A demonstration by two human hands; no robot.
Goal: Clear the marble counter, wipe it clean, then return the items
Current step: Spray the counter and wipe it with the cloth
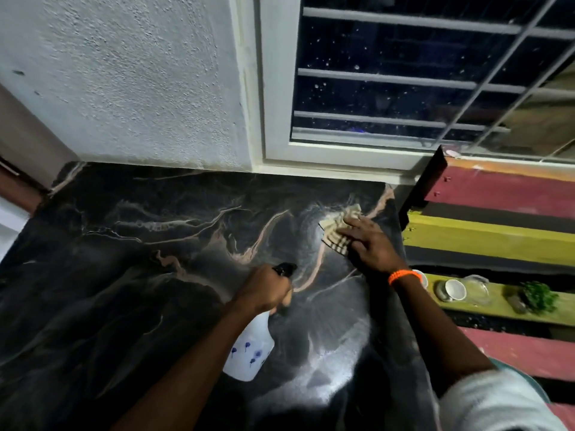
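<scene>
The black marble counter (130, 244) with pale veins fills the lower left and middle. My left hand (264, 289) grips a white spray bottle (249, 353) with blue flower marks and a black nozzle, held over the counter's middle. My right hand (368, 244), with an orange band on the wrist, presses flat on a beige striped cloth (337, 227) near the counter's far right corner. A bright sheen lies on the marble below the bottle.
Right of the counter lies a slatted surface in pink, black and yellow. On a yellow slat (497, 306) lie two white cups (454, 290), a clear glass (477, 289) and a small green plant (538, 297). A white wall and a barred window (404, 73) stand behind.
</scene>
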